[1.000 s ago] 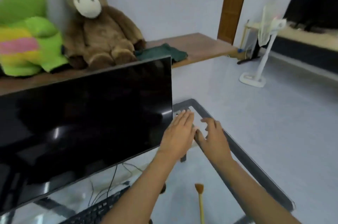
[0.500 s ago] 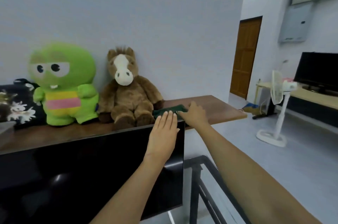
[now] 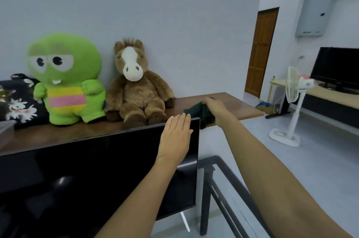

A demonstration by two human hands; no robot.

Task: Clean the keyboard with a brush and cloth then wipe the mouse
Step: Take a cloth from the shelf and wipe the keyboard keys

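A dark green cloth (image 3: 202, 114) is bunched on the wooden shelf (image 3: 239, 105) behind the monitor, to the right of the plush horse. My right hand (image 3: 215, 106) reaches over the monitor's top right corner and is shut on the cloth, lifting its upper part. My left hand (image 3: 177, 135) hovers flat and open in front of the monitor's upper right corner, holding nothing. Keyboard, brush and mouse are out of view.
A black monitor (image 3: 97, 175) fills the lower left. On the shelf sit a brown plush horse (image 3: 136, 90), a green plush (image 3: 66, 80) and a flowered black bag (image 3: 17, 102). The glass desk's black frame (image 3: 225, 177) shows at lower right. A white standing fan (image 3: 291, 105) stands on the floor.
My right hand went from resting flat on the cloth to gripping and bunching it. My left hand stays open by the monitor's corner. The view rose from the desk to the shelf.
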